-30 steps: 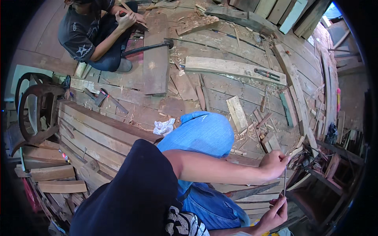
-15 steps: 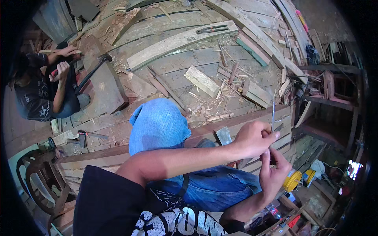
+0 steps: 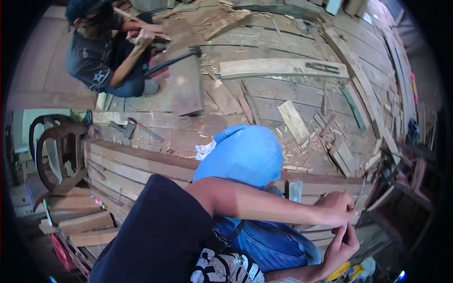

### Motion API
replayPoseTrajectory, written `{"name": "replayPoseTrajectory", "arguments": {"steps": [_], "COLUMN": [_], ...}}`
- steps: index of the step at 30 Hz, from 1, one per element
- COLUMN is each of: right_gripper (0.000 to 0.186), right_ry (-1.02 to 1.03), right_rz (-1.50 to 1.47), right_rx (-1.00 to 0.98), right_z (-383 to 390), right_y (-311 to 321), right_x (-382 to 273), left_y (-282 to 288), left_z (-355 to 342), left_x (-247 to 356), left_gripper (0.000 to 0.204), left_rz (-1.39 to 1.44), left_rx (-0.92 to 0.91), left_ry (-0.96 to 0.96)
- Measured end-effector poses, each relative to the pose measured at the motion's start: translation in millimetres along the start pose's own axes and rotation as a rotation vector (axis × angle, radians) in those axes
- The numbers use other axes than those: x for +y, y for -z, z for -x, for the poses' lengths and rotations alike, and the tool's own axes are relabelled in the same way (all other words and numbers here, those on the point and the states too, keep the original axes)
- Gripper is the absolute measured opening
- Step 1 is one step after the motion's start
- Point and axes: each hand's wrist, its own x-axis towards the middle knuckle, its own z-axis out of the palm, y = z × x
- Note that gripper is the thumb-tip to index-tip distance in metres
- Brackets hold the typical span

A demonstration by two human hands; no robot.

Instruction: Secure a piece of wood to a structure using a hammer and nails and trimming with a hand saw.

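My left hand is closed at the right, its arm reaching across my jeans. A slim metal tool sticks up from its fingers; it is faint and blurred, and its kind is unclear. Just below, my right hand has thumb and fingers pinched together, close against the underside of the left hand. What lies in that pinch is hidden. Light blue denim cloth covers my knee. Beyond the hands, a flat, pale metallic piece stands by the wooden beam.
A person works at the far left beside a thick wood block with a long-handled hammer on it. Pincers lie on a pale plank. Offcuts and shavings litter the floor. A hatchet and curved chair frame are left.
My view has swung left, so the scene sits farther right in the picture. Both hands remain close together; the metal tool shows less clearly.
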Motion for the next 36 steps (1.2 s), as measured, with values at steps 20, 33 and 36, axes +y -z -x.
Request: {"name": "replayPoseTrajectory", "arguments": {"steps": [20, 33, 36], "right_gripper": [0.025, 0.028, 0.029], "right_ry": [0.053, 0.072, 0.079], "right_rz": [0.221, 0.241, 0.262], "right_rx": [0.003, 0.002, -0.015], "right_z": [-2, 0, -2], "right_y": [-1, -1, -1], "right_x": [-31, -36, -38], "left_y": [0, -2, -1], "left_z": [4, 4, 5], "left_x": [5, 2, 1], "left_gripper": [0.030, 0.029, 0.028], "left_rz": [-0.077, -0.059, -0.056], "left_rx": [0.087, 0.105, 0.111], "left_ry": [-0.015, -0.041, -0.050]}}
